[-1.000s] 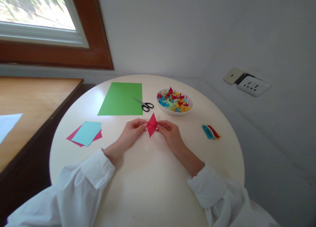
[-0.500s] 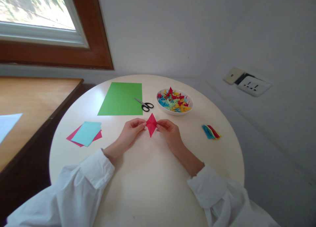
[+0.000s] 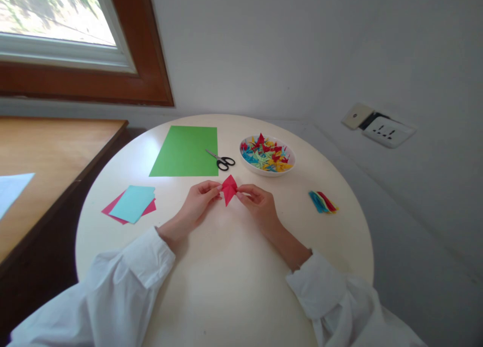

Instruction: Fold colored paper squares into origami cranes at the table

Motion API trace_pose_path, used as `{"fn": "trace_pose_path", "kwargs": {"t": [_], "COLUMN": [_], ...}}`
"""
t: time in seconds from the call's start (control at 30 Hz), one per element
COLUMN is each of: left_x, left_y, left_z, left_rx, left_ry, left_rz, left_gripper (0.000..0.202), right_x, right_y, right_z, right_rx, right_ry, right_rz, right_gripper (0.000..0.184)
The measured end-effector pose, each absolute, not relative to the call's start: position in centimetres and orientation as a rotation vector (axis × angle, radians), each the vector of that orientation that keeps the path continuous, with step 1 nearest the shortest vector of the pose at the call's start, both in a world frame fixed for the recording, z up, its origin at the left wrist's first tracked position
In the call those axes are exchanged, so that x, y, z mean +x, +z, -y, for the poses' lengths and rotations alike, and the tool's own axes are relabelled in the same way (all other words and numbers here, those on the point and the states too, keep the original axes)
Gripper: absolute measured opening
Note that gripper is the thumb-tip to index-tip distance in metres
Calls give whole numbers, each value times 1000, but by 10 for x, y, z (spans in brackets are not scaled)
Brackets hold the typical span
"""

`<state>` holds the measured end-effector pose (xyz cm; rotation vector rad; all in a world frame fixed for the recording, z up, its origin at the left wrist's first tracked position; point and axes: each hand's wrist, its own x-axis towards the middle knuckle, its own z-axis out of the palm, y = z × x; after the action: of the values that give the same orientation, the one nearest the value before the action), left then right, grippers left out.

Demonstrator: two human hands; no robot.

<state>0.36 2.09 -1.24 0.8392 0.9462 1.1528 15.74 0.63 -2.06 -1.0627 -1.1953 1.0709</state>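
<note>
Red in colour; found folded paper (image 3: pixel 229 189) over worktop (image 3: pixel 226 286), pinched at opposite edges by left hand (image 3: pixel 201 197) and right hand (image 3: pixel 260 202), both closed to a narrow grip. Noted beyond folded paper: scissors (image 3: pixel 221 159), partly on green sheet (image 3: pixel 183 152); to right, bowl (image 3: pixel 269 174) of coloured figures (image 3: pixel 267 154).

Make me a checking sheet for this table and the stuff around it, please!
Surface: round white table.
Job's things: folded red paper, pointed top and bottom.
Hands: left hand and right hand each pinch one side of it.
Clutter: scissors partly on green sheet; bowl of colourful folded shapes; light-blue paper over pink paper at left; coloured bundle at right.
Cables: nothing seen.
Surroundings: window and wooden desk at left, socket at right.
</note>
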Motion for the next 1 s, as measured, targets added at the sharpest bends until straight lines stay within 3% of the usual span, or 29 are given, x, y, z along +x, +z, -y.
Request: {"fn": "trace_pose_path", "kwargs": {"t": [1.0], "left_x": [5], "left_y": [-11], "left_z": [-18], "left_rx": [1203], "left_ry": [1117], "left_rz": [-1064], "left_gripper": [26], "right_x": [156], "right_y": [-22], "right_z": [-7], "right_rx": [-1120], "right_ry": [1018], "right_rz": [1253], "right_gripper": [14]}}
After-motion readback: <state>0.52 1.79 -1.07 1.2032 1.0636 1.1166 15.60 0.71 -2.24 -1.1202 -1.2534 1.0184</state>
